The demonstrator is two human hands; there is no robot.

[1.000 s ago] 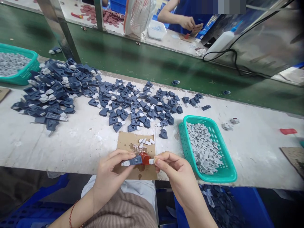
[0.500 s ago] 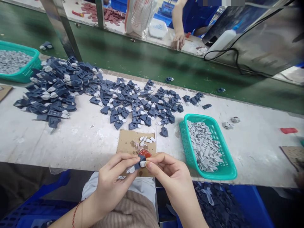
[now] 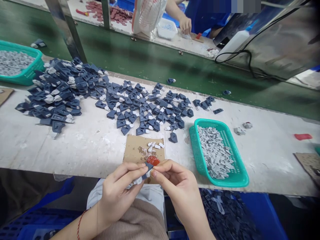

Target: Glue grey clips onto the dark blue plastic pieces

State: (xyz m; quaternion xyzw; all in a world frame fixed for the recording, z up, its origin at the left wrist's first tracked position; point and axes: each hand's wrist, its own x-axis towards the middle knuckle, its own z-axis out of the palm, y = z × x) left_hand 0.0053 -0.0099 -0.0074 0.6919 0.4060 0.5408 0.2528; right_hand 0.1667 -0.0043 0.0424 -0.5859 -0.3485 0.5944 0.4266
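My left hand (image 3: 122,188) pinches a dark blue plastic part (image 3: 148,166) that has a pale grey piece at its lower left end. Against the right side of this part, my right hand (image 3: 176,185) grips a small pale grey plastic piece (image 3: 149,173) between thumb and fingertips. Both hands are over the front edge of a cardboard sheet (image 3: 132,146). On that sheet lie a red round lid-like thing (image 3: 153,160) and several small white pieces (image 3: 155,146). My fingers partly hide both held pieces.
Dark blue parts with grey ends (image 3: 62,90) are heaped across the table's left and middle. A green basket (image 3: 243,173) of grey pieces stands right; another green basket (image 3: 37,68) is far left. Beyond runs a green conveyor belt (image 3: 140,63). A co-worker's hand (image 3: 185,25) is across it.
The grey piece in my right hand now sits closer against the blue part. Loose parts on the green belt have shifted left. The co-worker's hand has moved up and back.
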